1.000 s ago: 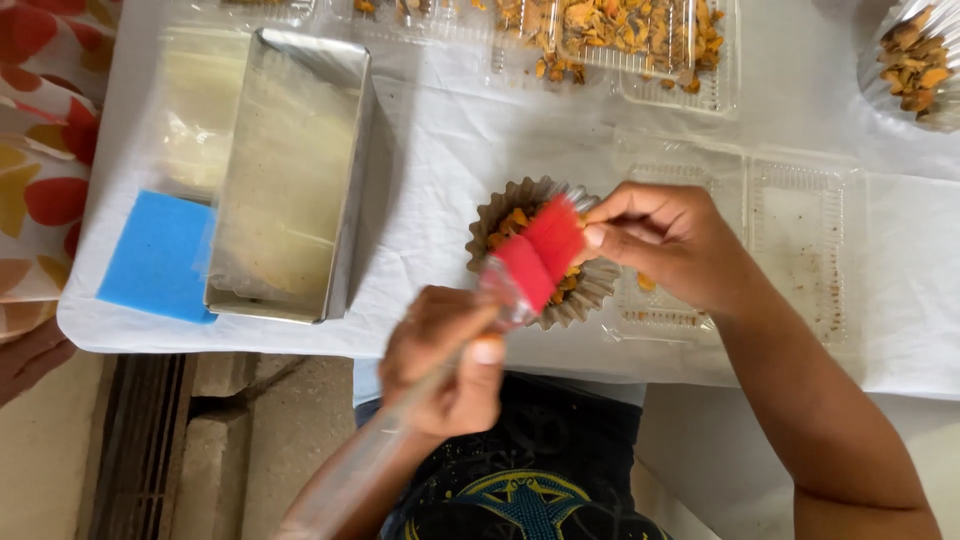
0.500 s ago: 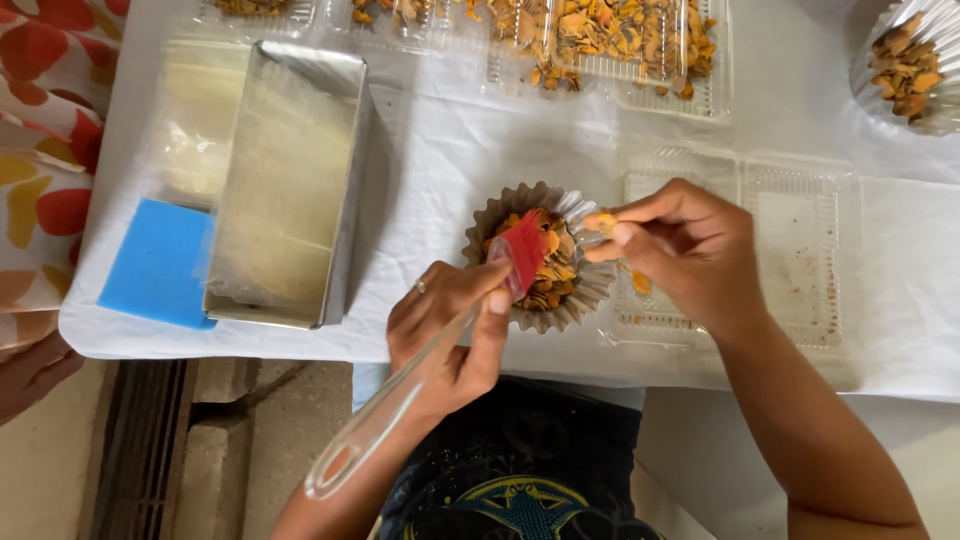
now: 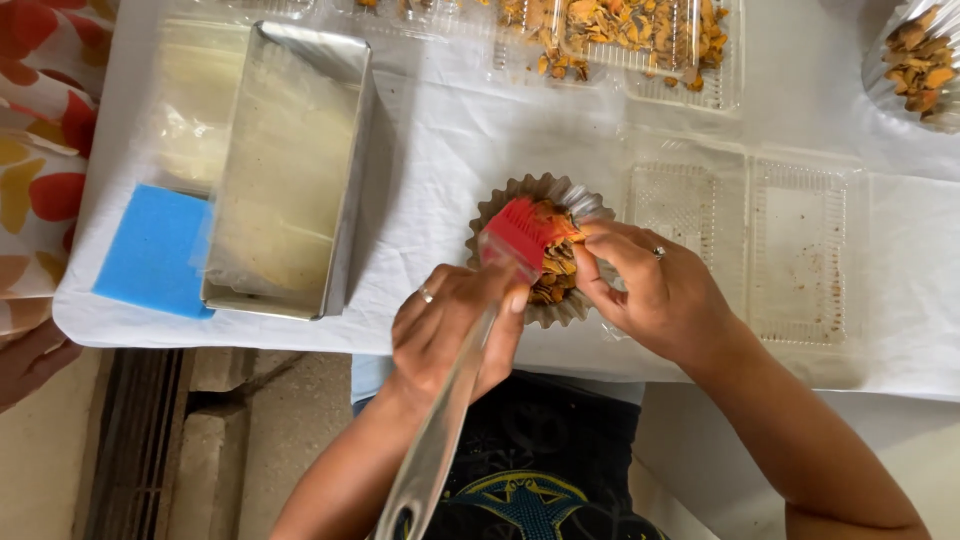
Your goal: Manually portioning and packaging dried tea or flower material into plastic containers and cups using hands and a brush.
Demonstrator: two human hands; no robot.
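The left hand (image 3: 450,325) grips a clear-handled brush (image 3: 520,232) so its red bristles lie on the flakes inside a fluted foil cup (image 3: 505,205) at the table's (image 3: 450,130) near edge. At its three o'clock, the right hand (image 3: 650,290) pinches the rim, apparently steadying it. A metal tin (image 3: 290,170) sits at nine o'clock, a blue sponge (image 3: 150,250) beyond.

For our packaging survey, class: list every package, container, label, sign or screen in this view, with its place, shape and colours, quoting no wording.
Clear plastic clamshell tray: top centre, rectangular, holding orange-brown pieces.
Empty clear clamshell tray: right of the hands, rectangular, transparent, crumb-speckled.
Fluted foil cup: centre, round, silvery-brown, at the right hand.
Second fluted cup: top right corner, silvery.
Metal loaf tin: left, rectangular, grey.
No labels, signs or screens show.
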